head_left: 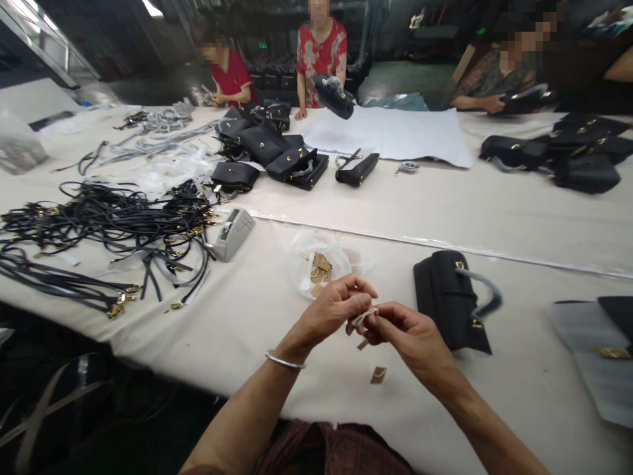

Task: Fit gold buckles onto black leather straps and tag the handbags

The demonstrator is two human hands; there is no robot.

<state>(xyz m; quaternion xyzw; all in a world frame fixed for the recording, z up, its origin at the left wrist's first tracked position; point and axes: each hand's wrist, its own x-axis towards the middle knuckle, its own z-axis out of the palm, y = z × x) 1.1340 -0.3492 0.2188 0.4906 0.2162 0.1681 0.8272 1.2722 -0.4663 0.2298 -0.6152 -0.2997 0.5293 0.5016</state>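
My two hands meet above the near part of the table. Between them is a thin white string (pixel 366 316), with part of a small brown tag (pixel 363 344) showing just below. My right hand (pixel 413 330) pinches the string between thumb and fingers. On its other side, my left hand (pixel 341 305) is closed on the string too, its fingertips partly hidden. A second brown tag (pixel 378 375) with a white string is below my hands; I cannot tell if it hangs or lies. Right of my hands is a black handbag (pixel 440 297) with a wrapped handle.
Beyond my hands sits a clear plastic bag (pixel 301 254) of brown tags. A grey tape dispenser (pixel 235 236) stands left, beside piled black straps (pixel 113 218). Black handbags (pixel 271 142) are heaped farther back. Several people are across the table, one a person in red floral (pixel 321 53).
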